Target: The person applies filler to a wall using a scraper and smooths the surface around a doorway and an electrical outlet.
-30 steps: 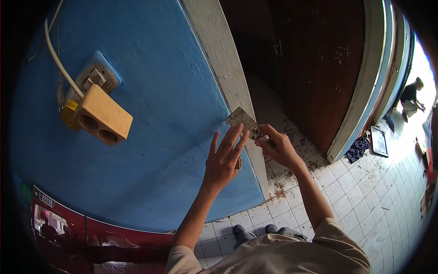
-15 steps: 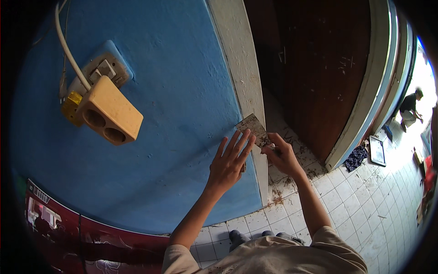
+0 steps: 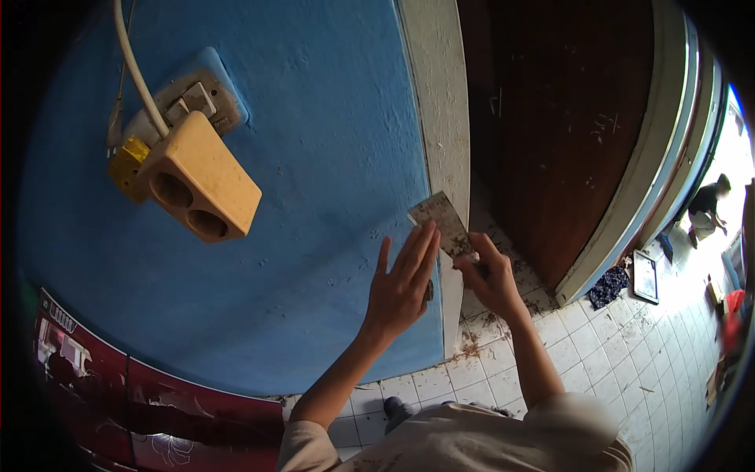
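Note:
My right hand [image 3: 491, 275] is closed around the handle end of a flat scraper [image 3: 442, 219], whose wide blade is smeared with brown bits. The blade points up and left, its far end by the seam of the blue wall [image 3: 330, 181] and the pale door frame [image 3: 444, 102]. My left hand [image 3: 401, 287] is open, its fingers stretched up and the tips on or just over the blade's lower edge. Beside the left palm shows a small dark brownish thing [image 3: 429, 291], mostly hidden; what it is I cannot tell.
An orange socket block [image 3: 200, 181] on a white cord hangs by a wall switch [image 3: 193, 98]. Below stands a dark red glossy cabinet [image 3: 197, 417]. Brown debris [image 3: 472, 342] litters the white tiles by a dark door [image 3: 566, 141]. Far right, a person [image 3: 708, 211] crouches.
The scraper blade has tilted more upright, and my right hand sits slightly lower and to the right. My left hand's fingers have drawn closer together. The whole view has shifted a little.

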Motion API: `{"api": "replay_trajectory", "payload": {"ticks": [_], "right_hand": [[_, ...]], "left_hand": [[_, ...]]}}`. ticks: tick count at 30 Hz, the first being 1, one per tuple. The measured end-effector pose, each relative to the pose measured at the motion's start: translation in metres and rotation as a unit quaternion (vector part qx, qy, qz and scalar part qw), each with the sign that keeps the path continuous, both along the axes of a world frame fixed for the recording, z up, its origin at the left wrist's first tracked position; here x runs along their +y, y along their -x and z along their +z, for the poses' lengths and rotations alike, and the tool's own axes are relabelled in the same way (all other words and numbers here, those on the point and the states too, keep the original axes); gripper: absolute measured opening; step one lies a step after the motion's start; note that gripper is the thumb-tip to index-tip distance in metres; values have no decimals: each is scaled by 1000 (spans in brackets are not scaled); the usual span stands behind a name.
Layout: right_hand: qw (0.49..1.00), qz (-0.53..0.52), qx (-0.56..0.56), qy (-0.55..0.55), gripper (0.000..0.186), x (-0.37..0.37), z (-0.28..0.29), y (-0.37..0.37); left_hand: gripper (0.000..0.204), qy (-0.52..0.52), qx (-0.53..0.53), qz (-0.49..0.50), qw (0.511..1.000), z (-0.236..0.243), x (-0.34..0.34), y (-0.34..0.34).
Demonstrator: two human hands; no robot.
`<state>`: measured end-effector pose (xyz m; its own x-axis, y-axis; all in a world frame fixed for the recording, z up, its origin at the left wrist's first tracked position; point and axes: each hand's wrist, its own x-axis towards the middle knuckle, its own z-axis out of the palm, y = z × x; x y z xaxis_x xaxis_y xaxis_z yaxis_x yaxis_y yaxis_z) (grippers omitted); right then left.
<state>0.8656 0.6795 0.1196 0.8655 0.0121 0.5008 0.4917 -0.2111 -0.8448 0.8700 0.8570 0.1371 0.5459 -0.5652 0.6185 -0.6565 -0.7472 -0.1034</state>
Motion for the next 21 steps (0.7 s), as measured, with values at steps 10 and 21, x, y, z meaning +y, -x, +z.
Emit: {"api": "replay_trajectory", "payload": {"ticks": [10,21], "right_hand": [[959,227,169,31,48,-74,-100,49],[965,95,202,136,20,-85,-71,53]], "left_hand": [[50,329,790,-52,516,-304,131,87],[29,285,816,444,236,-431,349,332]]}}
